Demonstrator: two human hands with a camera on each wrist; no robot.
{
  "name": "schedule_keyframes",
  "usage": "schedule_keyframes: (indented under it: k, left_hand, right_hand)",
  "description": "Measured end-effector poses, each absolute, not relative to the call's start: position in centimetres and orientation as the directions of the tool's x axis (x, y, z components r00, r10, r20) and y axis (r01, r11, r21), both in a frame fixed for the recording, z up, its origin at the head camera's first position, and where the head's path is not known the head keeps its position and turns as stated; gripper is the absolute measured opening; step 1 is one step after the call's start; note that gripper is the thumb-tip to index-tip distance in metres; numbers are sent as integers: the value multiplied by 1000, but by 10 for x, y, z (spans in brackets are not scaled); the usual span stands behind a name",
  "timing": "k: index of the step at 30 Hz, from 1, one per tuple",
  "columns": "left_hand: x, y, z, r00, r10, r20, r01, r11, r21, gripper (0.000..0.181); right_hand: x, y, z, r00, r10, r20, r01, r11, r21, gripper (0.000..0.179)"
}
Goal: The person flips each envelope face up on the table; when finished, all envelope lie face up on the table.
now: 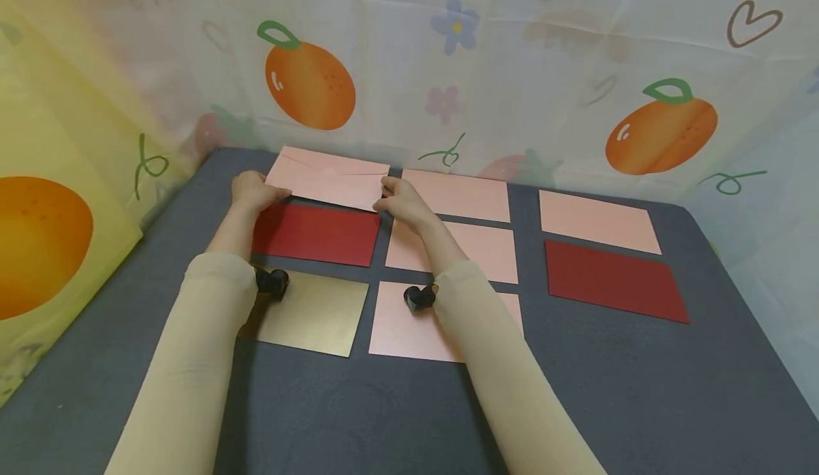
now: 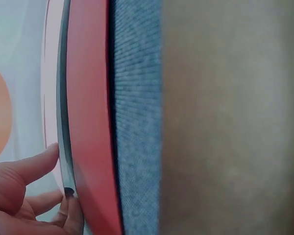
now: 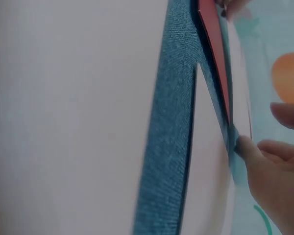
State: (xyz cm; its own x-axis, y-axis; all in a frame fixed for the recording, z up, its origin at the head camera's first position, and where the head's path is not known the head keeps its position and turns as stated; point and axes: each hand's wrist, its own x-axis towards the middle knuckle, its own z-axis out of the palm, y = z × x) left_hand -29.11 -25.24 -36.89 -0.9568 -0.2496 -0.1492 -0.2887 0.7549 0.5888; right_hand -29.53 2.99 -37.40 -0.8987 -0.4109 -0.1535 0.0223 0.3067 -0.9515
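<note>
Handling step on the pale pink rectangular paper envelope (image 1: 329, 176): it's at the far left of the dark grey bench (image 1: 595, 382), just beyond the glossy red rectangular envelope (image 1: 316, 237). Left hand (image 1: 252, 192) pinches its left end; right hand (image 1: 406, 201) seems to pinch the right. Lifting or lowering, can't tell. Next move likely needs both hands level together. Flap side up, thin, near edge apparently raised.
</note>
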Motion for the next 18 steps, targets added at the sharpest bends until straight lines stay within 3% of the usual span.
schedule_keyframes:
  k: [8, 18]
  left_hand:
    - [-291, -253, -371, -974, -209, -89, -226, 840, 493, 58]
    - [-288, -248, -368, -982, -186, -43, -189, 912, 365, 44]
  right_hand:
    - [-298, 30, -376, -885, -432, -175, 36, 311, -950, 71]
    - [-297, 30, -377, -879, -441, -184, 36, 323, -946, 70]
